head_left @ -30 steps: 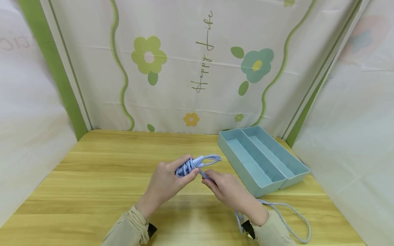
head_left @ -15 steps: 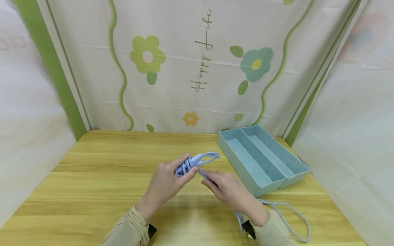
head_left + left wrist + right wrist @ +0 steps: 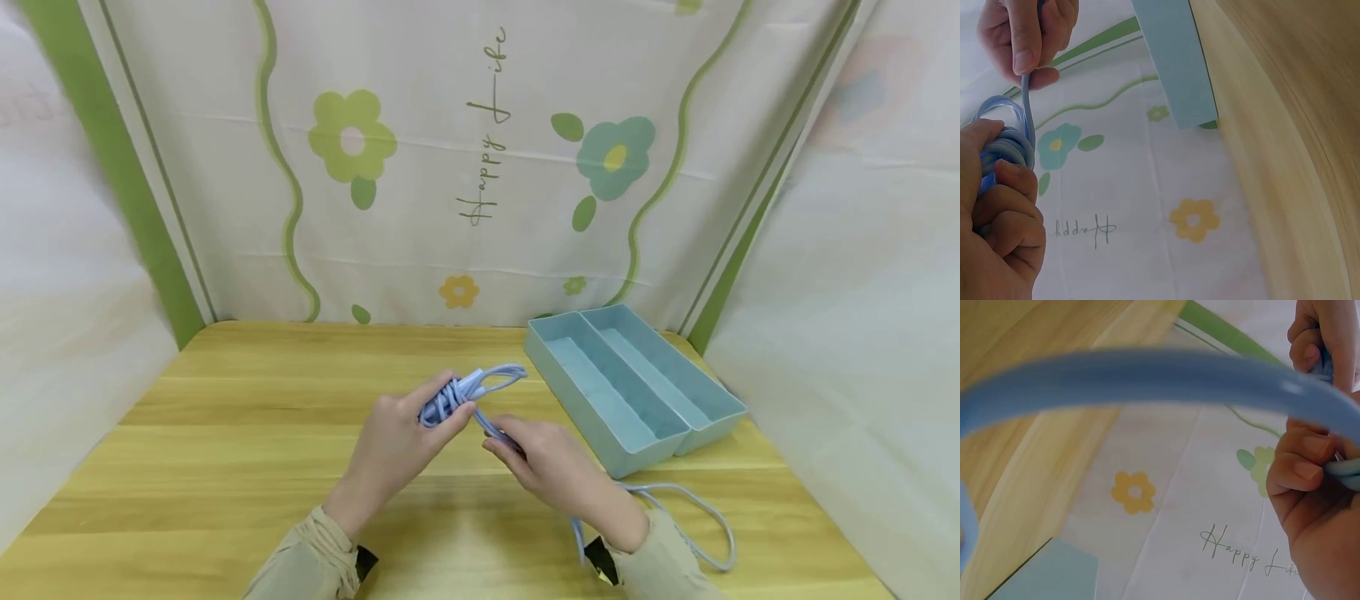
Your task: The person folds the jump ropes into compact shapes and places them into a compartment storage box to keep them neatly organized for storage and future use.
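A light-blue cable is wound into a bundle [image 3: 446, 402], with turns wrapped round its middle and loops sticking out at the far end. My left hand [image 3: 393, 442] grips this bundle between thumb and fingers. To its right, my right hand [image 3: 558, 467] pinches the strand running off the bundle, as the left wrist view shows with the taut cable [image 3: 1027, 106]. The trailing part passes under the right forearm and lies in a loose loop [image 3: 697, 500] on the table. Up close in the right wrist view, a cable loop [image 3: 1147, 375] arcs across, blurred.
Two long blue-green bins stand side by side at the right back of the wooden table [image 3: 262, 433]: a left bin [image 3: 570, 398] and a right bin [image 3: 712, 431]. A white flower-printed curtain [image 3: 420, 233] hangs behind the table and along both sides.
The loose loop on the table has drawn in a little toward the right forearm. Both hands keep their hold on the cable, and the head view has shifted slightly.
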